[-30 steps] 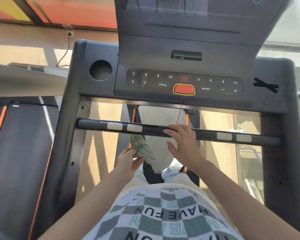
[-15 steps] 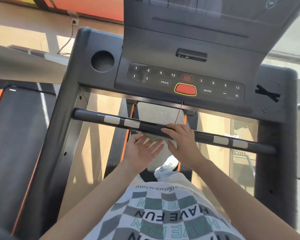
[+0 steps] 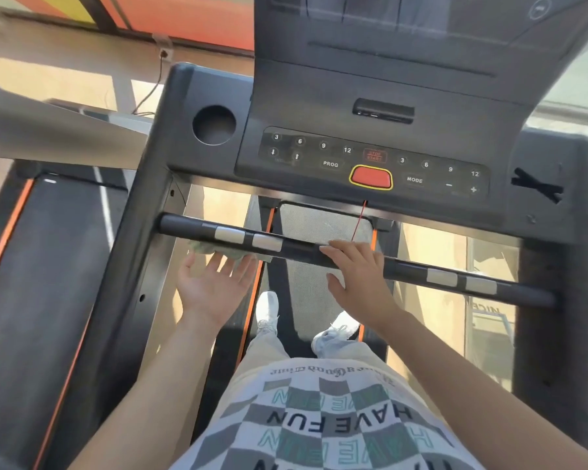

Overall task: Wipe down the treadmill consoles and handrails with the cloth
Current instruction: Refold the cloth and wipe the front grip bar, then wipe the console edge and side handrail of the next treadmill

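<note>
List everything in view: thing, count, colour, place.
console: 1, dark grey, top centre
stop button: 1, red with yellow rim, console front
cup holder: 1, dark, console left
tape cross: 1, black, console right
cord: 1, red, hanging under stop button
handrail: 1, black with silver pads, below console
cloth: 1, pale green, under handrail's left part
belt: 1, grey, below handrail
shoes: 2, white, by belt
left hand: 1, palm up, pressing cloth
right hand: 1, resting on handrail

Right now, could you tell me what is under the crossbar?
The green cloth, pressed up by the straight fingers of the left hand; the crossbar covers its upper part. The right hand rests on top.
</note>
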Motion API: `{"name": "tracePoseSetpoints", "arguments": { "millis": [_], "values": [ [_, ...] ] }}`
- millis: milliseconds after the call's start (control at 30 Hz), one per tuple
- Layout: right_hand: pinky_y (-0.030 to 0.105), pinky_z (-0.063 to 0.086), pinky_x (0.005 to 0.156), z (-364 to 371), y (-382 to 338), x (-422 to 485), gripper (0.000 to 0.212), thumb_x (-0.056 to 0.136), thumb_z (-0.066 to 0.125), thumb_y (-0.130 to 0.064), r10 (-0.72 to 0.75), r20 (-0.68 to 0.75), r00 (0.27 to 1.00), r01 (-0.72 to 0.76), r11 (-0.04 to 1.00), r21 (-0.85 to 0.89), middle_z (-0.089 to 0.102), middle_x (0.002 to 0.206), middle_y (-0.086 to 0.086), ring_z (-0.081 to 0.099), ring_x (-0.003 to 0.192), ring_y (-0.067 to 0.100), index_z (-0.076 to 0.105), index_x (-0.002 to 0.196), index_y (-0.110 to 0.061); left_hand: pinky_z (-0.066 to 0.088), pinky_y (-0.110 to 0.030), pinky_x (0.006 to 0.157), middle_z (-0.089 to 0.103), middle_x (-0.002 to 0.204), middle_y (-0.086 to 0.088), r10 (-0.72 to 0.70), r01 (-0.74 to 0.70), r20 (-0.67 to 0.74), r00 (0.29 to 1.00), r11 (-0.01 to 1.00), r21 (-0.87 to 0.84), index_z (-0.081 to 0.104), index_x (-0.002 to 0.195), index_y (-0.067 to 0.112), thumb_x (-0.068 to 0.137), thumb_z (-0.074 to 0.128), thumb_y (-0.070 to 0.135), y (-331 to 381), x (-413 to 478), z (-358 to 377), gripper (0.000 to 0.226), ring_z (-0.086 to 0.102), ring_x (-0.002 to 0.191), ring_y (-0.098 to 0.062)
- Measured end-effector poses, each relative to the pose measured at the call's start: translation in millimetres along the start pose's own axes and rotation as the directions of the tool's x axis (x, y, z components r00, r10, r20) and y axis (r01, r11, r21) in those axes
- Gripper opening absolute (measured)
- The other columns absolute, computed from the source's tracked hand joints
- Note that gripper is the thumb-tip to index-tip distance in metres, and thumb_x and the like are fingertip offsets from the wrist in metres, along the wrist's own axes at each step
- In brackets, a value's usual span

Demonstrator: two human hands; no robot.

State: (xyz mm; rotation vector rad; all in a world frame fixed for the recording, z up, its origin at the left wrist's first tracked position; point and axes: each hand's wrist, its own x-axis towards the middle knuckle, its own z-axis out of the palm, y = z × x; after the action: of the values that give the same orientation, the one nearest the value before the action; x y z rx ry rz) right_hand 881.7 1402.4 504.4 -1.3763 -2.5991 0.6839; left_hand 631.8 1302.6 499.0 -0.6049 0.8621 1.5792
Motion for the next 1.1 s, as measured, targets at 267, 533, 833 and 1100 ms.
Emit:
{"name": "tracePoseSetpoints", "arguments": {
  "millis": [267,533,833,1100],
  "values": [
    [0.045,0.031,0.103,6.7,-11.1,8.2,0.051,0.086,0.068,-0.020,-0.016,0.016,1.000,0.017,0.998,-0.053,0.058,0.135,-0.005,0.051,0.119,0.024,0.058,0.135,-0.026,0.039,-0.055,0.112,0.066,0.133,-0.011,-0.167,0.164,0.006,0.986,0.975,0.147,0.066,0.115,0.016,0.086,0.057,0.048,-58.8,-7.0,23.3,0.044,0.059,0.130,-0.036],
    [0.045,0.031,0.106,4.2,-4.9,5.6,0.054,0.088,0.069,-0.020,-0.032,0.053,0.998,0.034,0.999,-0.037,0.055,0.141,-0.006,0.049,0.126,0.022,0.055,0.139,-0.028,0.037,-0.054,0.114,0.067,0.128,-0.012,-0.150,0.147,0.027,0.988,0.985,0.094,0.066,0.119,0.014,0.082,0.061,0.044,-44.7,-6.5,19.0,0.048,0.058,0.129,-0.038],
    [0.046,0.030,0.110,7.7,-5.9,1.1,0.055,0.088,0.071,-0.021,-0.013,0.035,0.999,0.014,1.000,-0.017,0.054,0.143,-0.006,0.047,0.130,0.024,0.055,0.140,-0.028,0.046,-0.053,0.107,0.068,0.132,-0.011,0.099,-0.100,-0.074,0.992,0.995,-0.017,0.060,0.138,0.018,0.088,0.059,0.044,30.2,-2.8,-5.3,0.057,0.064,0.121,-0.040],
    [0.044,0.026,0.112,-0.3,-11.3,4.4,0.051,0.094,0.063,-0.024,0.019,0.082,0.996,-0.017,1.000,-0.024,0.051,0.147,-0.007,0.042,0.133,0.021,0.052,0.143,-0.030,0.051,-0.049,0.103,0.069,0.130,-0.008,0.153,-0.144,-0.160,0.975,0.987,0.068,0.061,0.134,0.023,0.100,0.054,0.042,20.7,1.7,9.3,0.039,0.068,0.116,-0.032]
  ]
}}
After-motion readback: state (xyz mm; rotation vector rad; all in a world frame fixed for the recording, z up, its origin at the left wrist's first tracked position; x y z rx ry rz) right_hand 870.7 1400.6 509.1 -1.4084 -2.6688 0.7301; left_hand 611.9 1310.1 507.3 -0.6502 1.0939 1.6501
